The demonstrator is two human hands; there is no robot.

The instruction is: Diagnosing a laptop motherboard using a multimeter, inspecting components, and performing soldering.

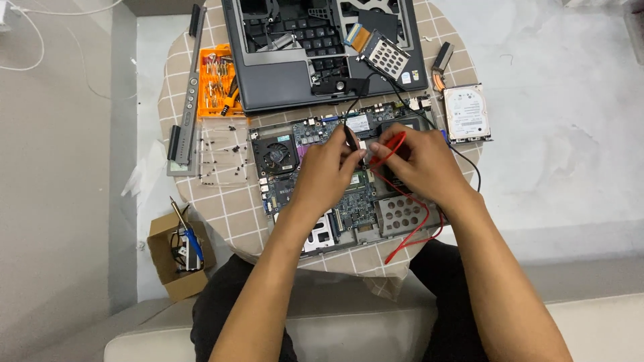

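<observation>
An opened laptop base with its bare motherboard [349,204] and a black fan [276,155] lies on a small round table. Over the board's middle, my left hand [327,171] pinches a black test probe [351,139]. A red test probe [389,147] is gripped by my right hand [419,164], its tip angled toward the black one. Both tips meet near the centre of the board. Black and red leads [409,234] run off to the right and down over the table edge.
A dismantled laptop top case with keyboard [268,74] lies at the back. An orange screwdriver bit tray [218,80], a clear tray of screws [221,157], a hard drive [466,112] and a drive caddy [386,57] surround the board. On the floor stands a cardboard box with tools [178,255].
</observation>
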